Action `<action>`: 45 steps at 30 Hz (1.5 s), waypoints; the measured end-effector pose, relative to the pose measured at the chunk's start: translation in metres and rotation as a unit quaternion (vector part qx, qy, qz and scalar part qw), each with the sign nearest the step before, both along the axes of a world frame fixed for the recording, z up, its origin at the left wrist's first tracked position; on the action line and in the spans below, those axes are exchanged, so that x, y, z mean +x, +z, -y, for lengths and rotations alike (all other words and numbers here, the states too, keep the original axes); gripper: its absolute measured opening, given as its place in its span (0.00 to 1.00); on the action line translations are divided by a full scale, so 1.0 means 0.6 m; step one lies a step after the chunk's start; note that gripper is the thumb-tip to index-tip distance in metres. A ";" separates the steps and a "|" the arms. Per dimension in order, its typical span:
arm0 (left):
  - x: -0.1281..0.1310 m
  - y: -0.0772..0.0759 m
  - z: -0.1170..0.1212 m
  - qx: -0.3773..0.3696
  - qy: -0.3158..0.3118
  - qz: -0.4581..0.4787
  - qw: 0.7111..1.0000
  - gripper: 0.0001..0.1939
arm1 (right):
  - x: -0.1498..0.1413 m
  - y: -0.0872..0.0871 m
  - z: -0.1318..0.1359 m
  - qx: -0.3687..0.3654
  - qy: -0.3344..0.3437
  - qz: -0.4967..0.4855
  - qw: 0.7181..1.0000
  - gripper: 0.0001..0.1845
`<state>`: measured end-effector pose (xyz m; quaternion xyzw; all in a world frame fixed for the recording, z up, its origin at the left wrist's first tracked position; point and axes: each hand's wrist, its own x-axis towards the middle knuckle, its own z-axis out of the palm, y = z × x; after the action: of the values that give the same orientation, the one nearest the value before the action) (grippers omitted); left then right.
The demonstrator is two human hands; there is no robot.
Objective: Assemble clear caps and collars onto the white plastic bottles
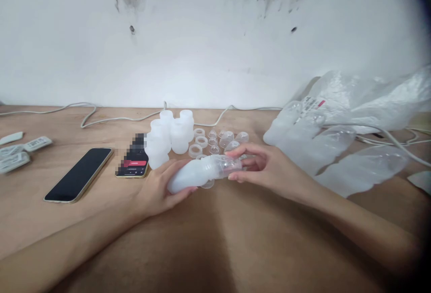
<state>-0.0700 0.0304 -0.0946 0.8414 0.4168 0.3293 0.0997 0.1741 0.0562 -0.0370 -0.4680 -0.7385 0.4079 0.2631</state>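
Observation:
My left hand (158, 189) is wrapped around the body of a milky white plastic baby bottle (190, 176), which lies tilted on its side above the table with its top toward the right. A clear dome-shaped cap (225, 166) covers the bottle's top end. The fingers and thumb of my right hand (261, 162) pinch this cap at its far end. Right behind the bottle are translucent collar rings (195, 151) and small clear nipples (214, 150), partly hidden by it. Clear caps (227, 138) lie beside them.
Several white bottles (180, 135) stand open-topped behind my left hand. Two phones lie at left, one dark (79, 174), one lit (136, 169). Plastic bags (367, 165) of parts crowd the right. A white cable (124, 119) runs along the wall. Small packets (15, 160) sit far left.

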 end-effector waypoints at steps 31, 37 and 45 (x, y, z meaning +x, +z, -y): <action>-0.005 0.006 0.004 -0.013 -0.050 -0.002 0.999 0.23 | 0.004 -0.006 0.000 0.058 0.071 0.016 0.996 0.19; -0.008 0.006 0.005 0.000 -0.048 -0.015 0.999 0.22 | 0.003 -0.011 -0.001 0.058 0.061 0.029 0.996 0.20; -0.008 0.003 0.003 0.008 -0.058 0.012 0.998 0.21 | 0.004 -0.016 0.005 0.196 0.139 0.109 0.965 0.20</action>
<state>-0.0749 0.0288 -0.0930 0.8610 0.3633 0.3363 0.1165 0.1765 0.0529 -0.0463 -0.3422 -0.8859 0.2340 0.2082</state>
